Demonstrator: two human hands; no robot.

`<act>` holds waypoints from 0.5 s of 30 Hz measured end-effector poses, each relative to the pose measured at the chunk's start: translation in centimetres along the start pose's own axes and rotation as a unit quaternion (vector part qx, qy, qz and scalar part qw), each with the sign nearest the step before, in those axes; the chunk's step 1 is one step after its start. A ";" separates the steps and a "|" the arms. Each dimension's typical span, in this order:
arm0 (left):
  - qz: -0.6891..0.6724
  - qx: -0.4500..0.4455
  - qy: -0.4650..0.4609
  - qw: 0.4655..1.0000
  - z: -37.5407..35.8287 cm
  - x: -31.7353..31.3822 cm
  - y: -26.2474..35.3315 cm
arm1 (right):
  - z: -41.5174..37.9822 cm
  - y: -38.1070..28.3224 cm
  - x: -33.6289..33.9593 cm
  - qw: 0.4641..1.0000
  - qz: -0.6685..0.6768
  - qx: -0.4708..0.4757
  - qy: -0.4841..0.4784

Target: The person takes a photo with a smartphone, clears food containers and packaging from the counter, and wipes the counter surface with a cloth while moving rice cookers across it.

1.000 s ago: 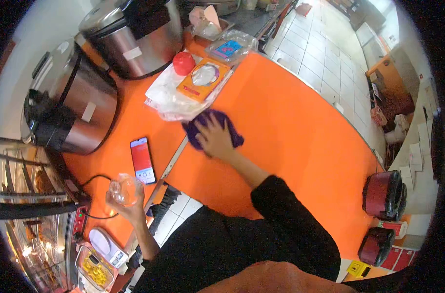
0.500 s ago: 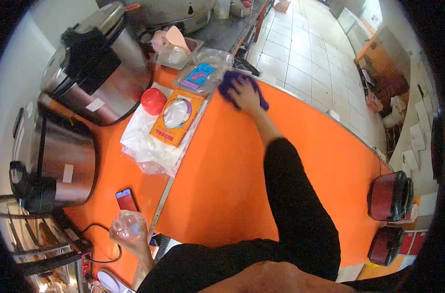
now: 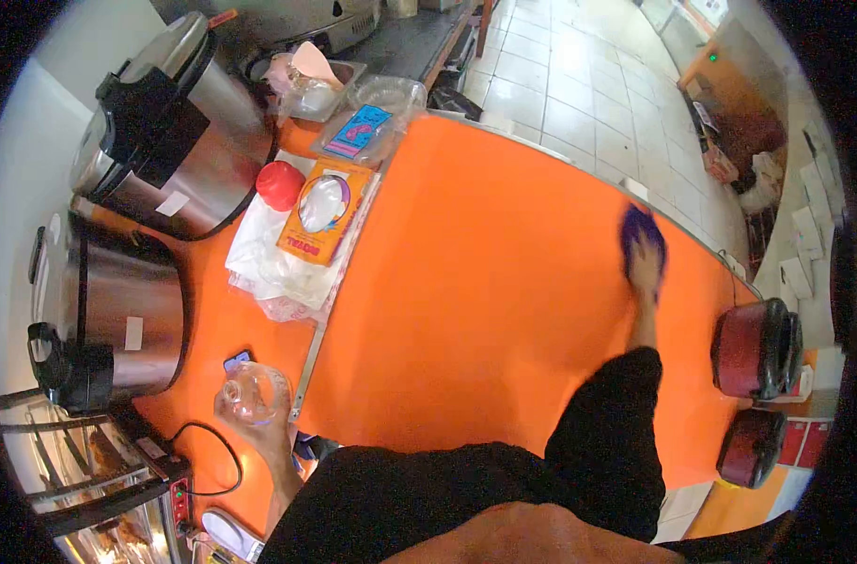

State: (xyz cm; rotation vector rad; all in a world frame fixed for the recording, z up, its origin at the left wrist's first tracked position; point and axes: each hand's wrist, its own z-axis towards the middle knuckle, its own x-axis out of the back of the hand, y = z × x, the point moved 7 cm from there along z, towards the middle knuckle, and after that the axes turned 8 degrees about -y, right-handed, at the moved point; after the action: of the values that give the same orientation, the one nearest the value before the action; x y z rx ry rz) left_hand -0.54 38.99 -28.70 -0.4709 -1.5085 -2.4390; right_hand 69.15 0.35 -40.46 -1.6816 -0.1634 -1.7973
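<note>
My right hand [image 3: 645, 271] presses a dark purple cloth [image 3: 640, 230] onto the orange counter [image 3: 504, 282], near its far right edge. Hand and cloth are slightly blurred. At the lower left, my left hand [image 3: 271, 434] grips a clear plastic bottle [image 3: 259, 393], whose narrower end points up toward the camera. Just beyond the bottle lies a phone [image 3: 238, 359], mostly covered from view by it.
Two large steel cookers [image 3: 132, 310] line the left side. Near them are an orange tissue box [image 3: 311, 240], a red round object [image 3: 280, 185], white plastic bags [image 3: 264, 249] and clear containers [image 3: 391, 99]. Two dark red pots [image 3: 748, 348] stand at right. A glass display case [image 3: 81, 461] is lower left.
My right hand has slid the purple cloth across the counter from beside the clear containers to the right edge. My left hand still holds the bottle, which now covers more of the phone.
</note>
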 end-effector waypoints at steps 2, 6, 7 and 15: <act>-0.011 0.001 -0.005 1.000 -0.2 0.3 -0.7 | -9.9 14.4 2.4 0.943 -0.333 0.012 -0.001; -0.012 -0.007 -0.040 0.999 -0.7 0.2 -1.6 | -21.9 17.0 6.0 0.900 -0.280 -0.334 -0.027; -0.014 -0.013 -0.052 0.998 -0.6 -0.2 -1.7 | -21.8 13.6 4.9 0.906 -0.262 -0.333 -0.012; -0.363 0.069 -0.269 0.890 1.7 -6.8 -4.0 | -30.0 -39.5 -5.1 0.956 0.099 0.242 -0.136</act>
State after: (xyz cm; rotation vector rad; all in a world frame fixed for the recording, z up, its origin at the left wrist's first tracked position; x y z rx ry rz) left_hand 4.54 42.53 -33.95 -0.6916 -2.4381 -2.8373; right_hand 22.45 17.44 -36.72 -1.5139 -0.4955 -1.2447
